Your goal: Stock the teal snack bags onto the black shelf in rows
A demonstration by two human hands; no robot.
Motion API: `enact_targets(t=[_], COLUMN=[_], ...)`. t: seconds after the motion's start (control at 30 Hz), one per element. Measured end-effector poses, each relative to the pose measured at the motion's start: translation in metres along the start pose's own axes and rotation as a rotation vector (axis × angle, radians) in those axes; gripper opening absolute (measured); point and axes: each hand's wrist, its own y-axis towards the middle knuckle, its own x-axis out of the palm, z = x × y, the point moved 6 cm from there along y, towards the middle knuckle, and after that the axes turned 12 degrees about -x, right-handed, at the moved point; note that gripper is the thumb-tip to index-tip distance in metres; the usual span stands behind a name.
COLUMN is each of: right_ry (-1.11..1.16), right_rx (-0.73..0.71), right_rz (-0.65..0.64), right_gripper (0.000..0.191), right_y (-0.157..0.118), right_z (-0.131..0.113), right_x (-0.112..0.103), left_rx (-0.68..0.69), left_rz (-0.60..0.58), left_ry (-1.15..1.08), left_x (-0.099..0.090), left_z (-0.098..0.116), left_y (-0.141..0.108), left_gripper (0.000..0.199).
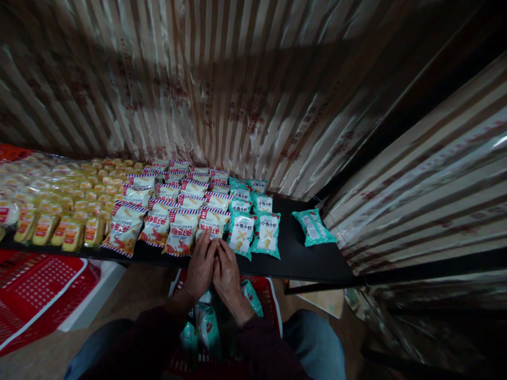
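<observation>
My left hand (200, 266) and my right hand (227, 269) lie side by side at the shelf's front edge, thumbs close together. Their fingers are closed on the lower part of a shrimp snack bag (216, 217) with a red-and-blue striped top. Its bottom is hidden under the fingers. To its left, a matching snack bag (181, 231) stands in the front row, with several more rows behind. Just right of my hands, teal-and-white snack bags (241, 232) form two columns.
A single teal bag (315, 227) lies apart on the black shelf (289, 248). Wrapped yellow cakes (73, 232) fill the left side. Between my knees, a red basket (273, 306) holds teal bags. Another red basket (43, 285) stands lower left. Striped sheeting (222, 89) hangs behind.
</observation>
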Motion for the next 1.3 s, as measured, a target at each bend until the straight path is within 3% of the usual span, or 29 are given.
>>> enact_targets(t=[0.17, 0.53, 0.67, 0.77, 0.93, 1.3], right_ry=[-0.015, -0.055, -0.068, -0.098, -0.151, -0.174], right_rx=[-0.010, -0.129, -0.198, -0.227, -0.221, -0.246], right_rz=[-0.022, 0.024, -0.006, -0.068, -0.184, -0.168], right_gripper=[0.045, 0.045, 0.046, 0.048, 0.044, 0.031], right_y=[0.002, 0.015, 0.029, 0.041, 0.055, 0.051], right_z=[0.002, -0.008, -0.017, -0.022, -0.029, -0.028], right_x=[0.000, -0.011, -0.006, 0.002, 0.019, 0.014], left_rx=[0.009, -0.004, -0.151, -0.217, -0.212, -0.197], left_rz=[0.002, 0.188, 0.280, 0.282, 0.239, 0.265], left_ry=[0.006, 0.139, 0.192, 0.219, 0.226, 0.128], left_x=[-0.001, -0.026, -0.047, -0.055, -0.049, -0.045], left_z=[0.000, 0.011, -0.004, -0.020, -0.035, -0.035], left_y=[0.005, 0.016, 0.019, 0.018, 0.015, 0.023], left_gripper=[0.044, 0.038, 0.042, 0.051, 0.053, 0.057])
